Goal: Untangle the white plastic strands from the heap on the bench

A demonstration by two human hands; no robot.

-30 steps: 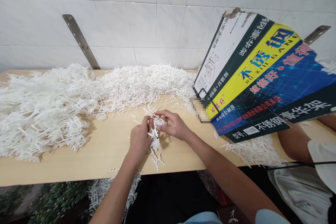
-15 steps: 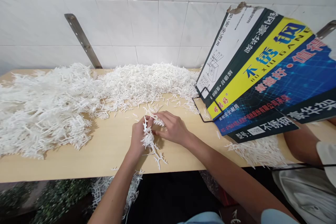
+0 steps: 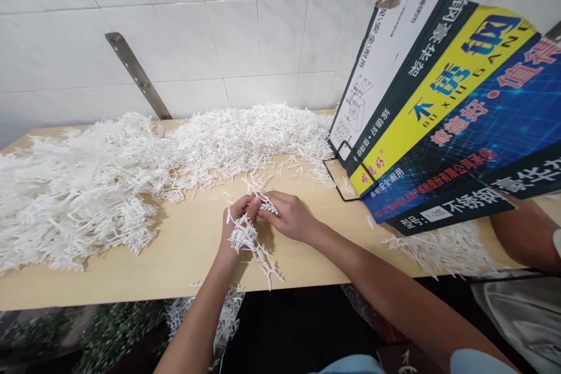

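Observation:
My left hand [image 3: 234,223] grips a branched white plastic sprig [image 3: 250,242] that hangs down toward the front edge of the wooden table [image 3: 184,257]. Touching it from the right, my right hand [image 3: 287,215] pinches small white plastic pieces [image 3: 266,204] at the sprig's top. Both hands meet at the table's middle, just in front of scattered loose pieces.
A big heap of white plastic sprigs [image 3: 74,187] covers the table's left and back. A printed cardboard box [image 3: 442,105] leans at the right, above another person's arm [image 3: 523,231]. A smaller white pile [image 3: 442,248] lies under it. A metal bracket [image 3: 137,75] slants on the tiled wall.
My hands have stayed together at the table's middle, shifting slightly left. The sprig in my left hand has turned and hangs lower. The view has tilted a little.

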